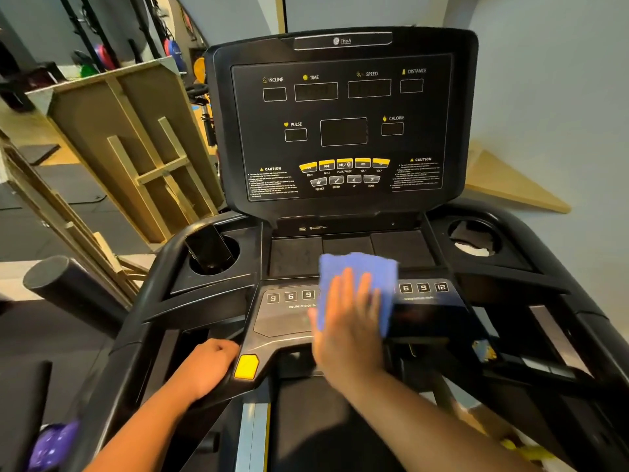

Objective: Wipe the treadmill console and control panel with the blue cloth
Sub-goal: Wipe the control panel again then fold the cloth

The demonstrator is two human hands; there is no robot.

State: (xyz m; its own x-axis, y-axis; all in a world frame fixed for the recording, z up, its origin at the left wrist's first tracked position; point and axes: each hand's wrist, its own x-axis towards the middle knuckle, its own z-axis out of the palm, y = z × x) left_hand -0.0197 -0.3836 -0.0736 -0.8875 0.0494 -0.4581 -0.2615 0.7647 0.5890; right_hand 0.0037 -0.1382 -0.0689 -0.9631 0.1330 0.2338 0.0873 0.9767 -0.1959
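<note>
The black treadmill console (343,131) stands upright ahead, its screens dark. Below it lies the control panel (282,311) with numbered keys. A blue cloth (360,270) is spread over the middle of that panel and the tray edge behind it. My right hand (347,332) lies flat on the cloth with fingers extended, pressing it onto the panel; the hand looks blurred. My left hand (207,366) is wrapped around the left handlebar (149,301), just left of a yellow button (245,366).
A dark phone (207,247) stands in the left cup holder; the right cup holder (474,238) holds something pale. Wooden frames (136,151) lean at the left, a black roller (64,284) below them. A purple object (51,444) is at bottom left.
</note>
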